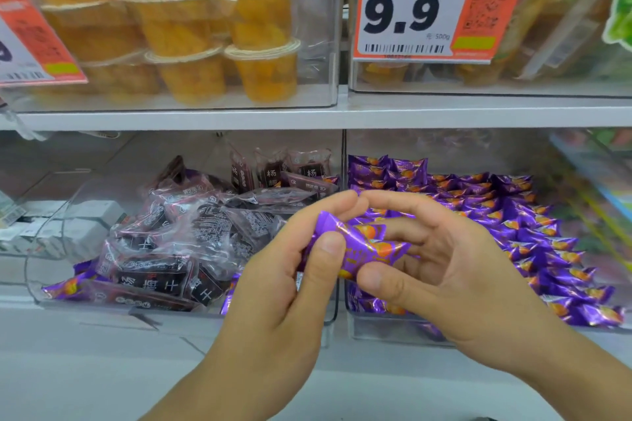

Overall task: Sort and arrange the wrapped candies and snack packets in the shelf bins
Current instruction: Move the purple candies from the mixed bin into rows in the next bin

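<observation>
Hands (355, 249) both pinching purple candy (362, 246) | held between thumbs and fingers

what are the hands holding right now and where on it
Purple candy packets, pinched between both hands: left hand at their left end, right hand at the right end.
</observation>
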